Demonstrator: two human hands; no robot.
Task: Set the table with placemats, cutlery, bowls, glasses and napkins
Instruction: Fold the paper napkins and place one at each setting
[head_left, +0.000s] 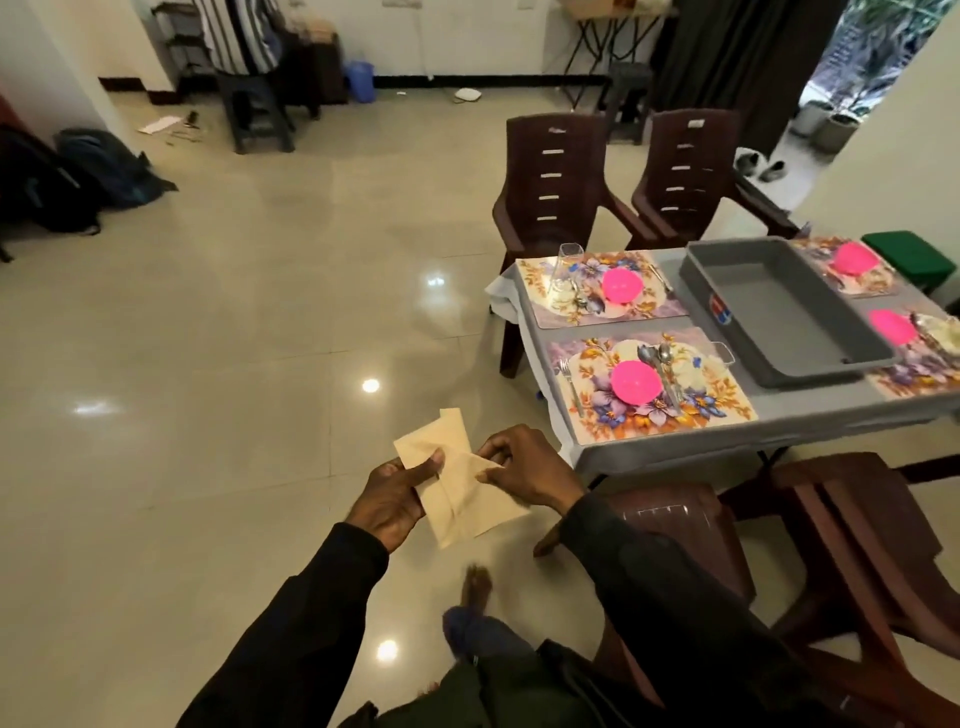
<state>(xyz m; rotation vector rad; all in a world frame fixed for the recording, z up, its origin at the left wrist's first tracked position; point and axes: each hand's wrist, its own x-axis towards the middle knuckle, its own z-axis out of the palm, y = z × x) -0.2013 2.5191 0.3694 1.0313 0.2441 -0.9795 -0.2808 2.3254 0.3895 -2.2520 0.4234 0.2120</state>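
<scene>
The person is holding a small stack of beige paper napkins (457, 488) in the lower centre of the frame, above the glossy tiled floor (234, 338) and just left of the tabletop (810, 410). The napkins are looking thin, matte and rectangular, fanned slightly so that one corner is sticking out at the top. Their long axis is running from the upper left down toward the lower right. The left hand (395, 499) is pinching the stack at its left edge, thumb pressing on top and fingers tucked underneath. The right hand (519, 467) is gripping the upper right edge, its fingers curled and pinching a napkin there.

At the right of the frame the tabletop is wearing a smooth grey cover. A rectangular floral placemat (597, 410) is lying at its near left corner, carrying a round, glossy pink bowl (635, 382), two metal spoons (657, 356) to the bowl's right and a fork (570, 379) to its left. Behind it a second placemat (540, 291) is carrying another pink bowl (621, 285) and a clear glass (566, 270) standing upside down. A deep grey plastic tray (779, 312) is sitting diagonally in the middle. Two slatted brown plastic chairs (550, 176) are standing at the far side
</scene>
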